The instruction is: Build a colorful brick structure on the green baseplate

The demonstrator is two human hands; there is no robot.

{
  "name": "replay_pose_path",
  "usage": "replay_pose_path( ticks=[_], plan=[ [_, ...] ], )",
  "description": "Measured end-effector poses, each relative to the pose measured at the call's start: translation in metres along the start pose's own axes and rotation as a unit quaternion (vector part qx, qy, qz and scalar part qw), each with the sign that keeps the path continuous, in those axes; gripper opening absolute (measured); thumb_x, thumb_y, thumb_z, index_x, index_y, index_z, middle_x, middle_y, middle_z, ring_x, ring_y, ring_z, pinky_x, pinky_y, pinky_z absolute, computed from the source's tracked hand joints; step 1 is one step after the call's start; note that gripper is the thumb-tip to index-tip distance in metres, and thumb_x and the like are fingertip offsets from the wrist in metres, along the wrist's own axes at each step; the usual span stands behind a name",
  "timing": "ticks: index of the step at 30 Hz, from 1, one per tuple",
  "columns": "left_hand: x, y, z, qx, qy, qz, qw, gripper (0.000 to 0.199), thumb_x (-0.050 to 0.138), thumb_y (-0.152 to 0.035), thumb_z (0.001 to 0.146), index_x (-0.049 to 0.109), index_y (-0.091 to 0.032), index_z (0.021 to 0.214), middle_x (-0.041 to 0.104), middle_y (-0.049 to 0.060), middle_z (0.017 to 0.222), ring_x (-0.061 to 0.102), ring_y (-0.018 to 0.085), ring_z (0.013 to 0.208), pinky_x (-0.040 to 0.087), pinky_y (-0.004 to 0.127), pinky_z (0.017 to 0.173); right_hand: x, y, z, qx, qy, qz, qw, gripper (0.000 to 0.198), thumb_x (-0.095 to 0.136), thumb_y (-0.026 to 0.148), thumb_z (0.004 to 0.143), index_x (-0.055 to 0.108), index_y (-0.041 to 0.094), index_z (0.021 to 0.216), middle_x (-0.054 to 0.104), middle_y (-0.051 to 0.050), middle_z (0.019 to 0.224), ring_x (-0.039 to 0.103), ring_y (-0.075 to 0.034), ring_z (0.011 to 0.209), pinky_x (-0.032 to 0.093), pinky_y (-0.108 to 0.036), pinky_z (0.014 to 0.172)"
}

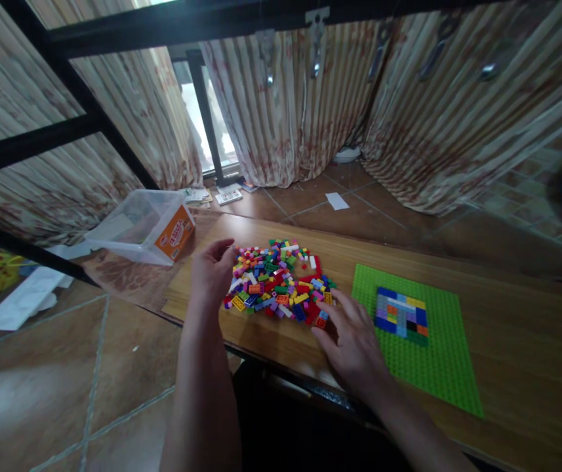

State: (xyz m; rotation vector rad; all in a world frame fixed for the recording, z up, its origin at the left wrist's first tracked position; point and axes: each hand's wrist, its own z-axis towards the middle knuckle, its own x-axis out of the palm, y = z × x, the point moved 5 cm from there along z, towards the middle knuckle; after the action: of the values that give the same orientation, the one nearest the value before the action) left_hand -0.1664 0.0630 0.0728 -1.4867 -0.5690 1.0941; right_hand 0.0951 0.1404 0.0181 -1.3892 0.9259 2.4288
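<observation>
A loose pile of small toy building bricks (271,282) in many colours lies on the wooden bench top. At the pile's left edge is my left hand (209,272), its fingers loosely bent and nothing visible in them. My right hand (357,341) rests at the pile's right edge, thumb and fingers apart. A small orange-red brick (321,322) lies between that thumb and forefinger; whether they touch it I cannot tell. Right of this hand sits a green baseplate (442,367), bearing a flat, roughly square patch of bricks (401,316), mostly blue with grey, yellow and orange.
Beyond the bench's left end, a clear plastic box (136,229) with an orange label stands on the floor. Papers (229,195) and a white sheet (336,201) lie on the tiles. Curtains (281,111) and a dark metal frame (187,29) are behind. The wooden bench top (521,328) extends right.
</observation>
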Motion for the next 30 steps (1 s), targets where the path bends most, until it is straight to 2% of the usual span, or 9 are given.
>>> replay_pose_path(
  ticks=[3, 5, 7, 10, 13, 18, 23, 26, 30],
  plan=[
    [-0.039, 0.007, 0.003, -0.021, 0.033, 0.128, 0.991, 0.027, 0.062, -0.03, 0.071, 0.07, -0.013, 0.091, 0.069, 0.004, 0.076, 0.059, 0.015, 0.065, 0.044, 0.025, 0.062, 0.001, 0.003, 0.002, -0.004, -0.011, 0.029, 1.0, 0.033, 0.055, 0.033, 0.088, 0.062, 0.021, 0.118, 0.053, -0.013, 0.133, 0.05, -0.03, 0.121, 0.042, -0.053, 0.101],
    [-0.059, 0.017, 0.001, -0.041, 0.078, 0.233, 0.968, 0.021, 0.064, -0.028, 0.067, 0.068, -0.014, 0.081, 0.067, 0.004, 0.072, 0.058, 0.016, 0.064, 0.043, 0.026, 0.06, 0.004, 0.007, 0.003, -0.014, -0.014, 0.053, 0.998, 0.03, 0.054, 0.033, 0.088, 0.063, 0.022, 0.115, 0.055, -0.011, 0.131, 0.052, -0.029, 0.119, 0.043, -0.052, 0.101],
    [-0.07, 0.028, -0.002, -0.057, 0.125, 0.309, 0.941, 0.019, 0.066, -0.026, 0.063, 0.067, -0.015, 0.078, 0.066, 0.003, 0.071, 0.058, 0.017, 0.064, 0.042, 0.026, 0.06, 0.005, 0.01, 0.005, -0.022, -0.019, 0.07, 0.997, 0.028, 0.053, 0.033, 0.089, 0.064, 0.023, 0.113, 0.057, -0.011, 0.129, 0.053, -0.028, 0.118, 0.044, -0.051, 0.1],
    [-0.068, 0.045, -0.007, -0.089, 0.197, 0.366, 0.905, 0.02, 0.069, -0.022, 0.057, 0.066, -0.016, 0.076, 0.065, 0.001, 0.071, 0.058, 0.016, 0.066, 0.041, 0.025, 0.059, 0.006, 0.012, 0.01, -0.021, -0.036, 0.086, 0.995, 0.025, 0.053, 0.033, 0.09, 0.066, 0.023, 0.109, 0.059, -0.01, 0.127, 0.055, -0.027, 0.116, 0.045, -0.05, 0.099],
    [-0.06, 0.056, -0.01, -0.115, 0.228, 0.388, 0.885, 0.017, 0.071, -0.018, 0.052, 0.064, -0.017, 0.068, 0.064, 0.0, 0.067, 0.056, 0.016, 0.063, 0.039, 0.024, 0.056, 0.004, 0.011, 0.014, -0.021, -0.054, 0.099, 0.993, 0.023, 0.053, 0.033, 0.09, 0.067, 0.025, 0.106, 0.06, -0.009, 0.126, 0.056, -0.027, 0.114, 0.046, -0.049, 0.098],
    [-0.058, 0.058, -0.007, -0.117, 0.228, 0.399, 0.88, 0.011, 0.069, -0.016, 0.052, 0.065, -0.019, 0.062, 0.063, 0.0, 0.06, 0.056, 0.015, 0.061, 0.036, 0.023, 0.053, 0.003, 0.009, 0.016, -0.016, -0.069, 0.11, 0.991, 0.02, 0.053, 0.033, 0.09, 0.068, 0.026, 0.102, 0.062, -0.008, 0.123, 0.059, -0.025, 0.109, 0.047, -0.048, 0.095],
    [-0.055, 0.058, -0.004, -0.1, 0.244, 0.409, 0.874, 0.004, 0.065, -0.022, 0.057, 0.064, -0.019, 0.058, 0.06, 0.0, 0.055, 0.053, 0.015, 0.057, 0.034, 0.023, 0.051, 0.0, 0.015, 0.016, -0.024, -0.079, 0.109, 0.991, 0.019, 0.053, 0.027, 0.091, 0.068, 0.025, 0.103, 0.063, -0.008, 0.119, 0.059, -0.024, 0.11, 0.047, -0.047, 0.096],
    [-0.057, 0.057, -0.004, -0.093, 0.254, 0.433, 0.86, 0.017, 0.062, -0.033, 0.061, 0.059, -0.019, 0.053, 0.055, -0.001, 0.051, 0.048, 0.014, 0.052, 0.03, 0.024, 0.048, -0.002, 0.019, 0.018, -0.033, -0.088, 0.117, 0.989, 0.018, 0.053, 0.023, 0.091, 0.068, 0.025, 0.101, 0.065, -0.007, 0.118, 0.058, -0.023, 0.11, 0.047, -0.046, 0.095],
    [-0.063, 0.033, -0.009, -0.056, 0.271, 0.376, 0.884, 0.03, 0.058, -0.048, 0.066, 0.058, -0.02, 0.056, 0.055, 0.001, 0.054, 0.048, 0.016, 0.052, 0.033, 0.026, 0.049, -0.008, 0.019, 0.022, -0.036, -0.117, 0.132, 0.984, 0.017, 0.053, 0.02, 0.091, 0.068, 0.024, 0.099, 0.067, -0.006, 0.114, 0.059, -0.022, 0.107, 0.047, -0.044, 0.093]
  ],
)
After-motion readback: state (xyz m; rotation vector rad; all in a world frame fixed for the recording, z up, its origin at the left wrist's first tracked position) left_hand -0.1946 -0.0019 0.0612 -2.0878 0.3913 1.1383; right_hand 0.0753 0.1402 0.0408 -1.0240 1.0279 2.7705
